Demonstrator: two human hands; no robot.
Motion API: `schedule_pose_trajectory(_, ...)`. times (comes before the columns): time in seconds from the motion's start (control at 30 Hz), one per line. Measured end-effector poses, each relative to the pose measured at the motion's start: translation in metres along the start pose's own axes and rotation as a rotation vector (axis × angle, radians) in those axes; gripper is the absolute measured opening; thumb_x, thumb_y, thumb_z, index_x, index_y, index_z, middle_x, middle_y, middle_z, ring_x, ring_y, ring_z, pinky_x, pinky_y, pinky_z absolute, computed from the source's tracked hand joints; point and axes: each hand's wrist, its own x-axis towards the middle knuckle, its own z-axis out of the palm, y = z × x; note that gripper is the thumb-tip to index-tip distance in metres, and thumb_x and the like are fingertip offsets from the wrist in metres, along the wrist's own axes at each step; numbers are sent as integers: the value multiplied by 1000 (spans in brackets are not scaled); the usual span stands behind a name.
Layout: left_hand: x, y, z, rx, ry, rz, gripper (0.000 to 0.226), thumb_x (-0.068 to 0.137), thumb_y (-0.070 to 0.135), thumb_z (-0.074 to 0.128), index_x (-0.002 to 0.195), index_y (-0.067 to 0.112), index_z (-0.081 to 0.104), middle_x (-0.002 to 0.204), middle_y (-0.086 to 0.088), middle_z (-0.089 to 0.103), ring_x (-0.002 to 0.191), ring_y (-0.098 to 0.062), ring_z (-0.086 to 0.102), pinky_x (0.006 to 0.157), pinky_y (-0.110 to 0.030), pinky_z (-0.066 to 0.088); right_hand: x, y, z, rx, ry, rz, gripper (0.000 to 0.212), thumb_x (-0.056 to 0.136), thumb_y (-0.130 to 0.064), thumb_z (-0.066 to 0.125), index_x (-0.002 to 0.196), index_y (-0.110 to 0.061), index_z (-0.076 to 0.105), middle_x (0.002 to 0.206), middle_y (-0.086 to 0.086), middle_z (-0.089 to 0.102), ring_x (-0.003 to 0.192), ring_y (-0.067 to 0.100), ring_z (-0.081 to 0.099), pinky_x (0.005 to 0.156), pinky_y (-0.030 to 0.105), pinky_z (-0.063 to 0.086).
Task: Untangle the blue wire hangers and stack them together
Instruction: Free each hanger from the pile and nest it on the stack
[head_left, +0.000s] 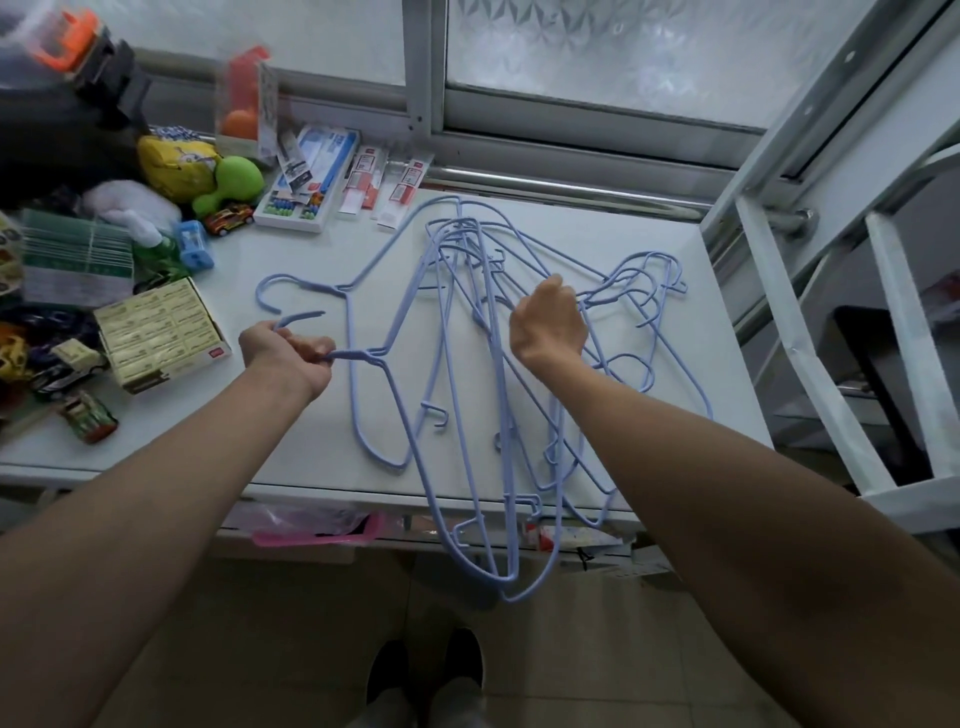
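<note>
Several light blue wire hangers lie on a white table (291, 457). My left hand (285, 348) is shut on the hook neck of one blue hanger (358, 415) at the left of the pile. A second hanger (306, 285) lies just behind it, hook pointing left. My right hand (548, 322) grips the wires of the tangled bundle of hangers (493, 415), whose hooks (644, 291) point right. The bundle's lower ends hang over the table's front edge.
Toys, a yellow box (158, 340), a blue sharpener (195, 252) and stationery packs (306, 187) crowd the table's left and back. A window frame (571, 114) runs behind. A white metal rack (810, 322) stands close on the right. My feet show on the tiled floor below.
</note>
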Motion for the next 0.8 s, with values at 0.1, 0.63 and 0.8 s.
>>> schedule_pose_trajectory(0.1,-2,7,-4,-6,23,16,42,98,15,26,57,19,21,30,4,16,27,-16,13,39,-16,21,10,17,-7,-7,97,122,36,93,-12,44,126,2,45,129,22,49,119,36,49,96,41,42)
schedule_pose_trajectory(0.63,-3,31,-3,52,150,98,33,98,14,17,68,16,30,28,1,17,36,-15,18,43,-16,23,38,53,-10,238,37,311,21,88,-13,54,101,1,64,110,19,65,101,35,63,81,34,48)
schedule_pose_trajectory(0.8,10,23,-4,46,149,68,32,98,13,20,66,17,24,31,0,16,42,-16,16,42,-15,22,53,62,-16,753,-130,279,12,84,-5,59,72,-4,59,61,10,45,49,18,42,46,25,34)
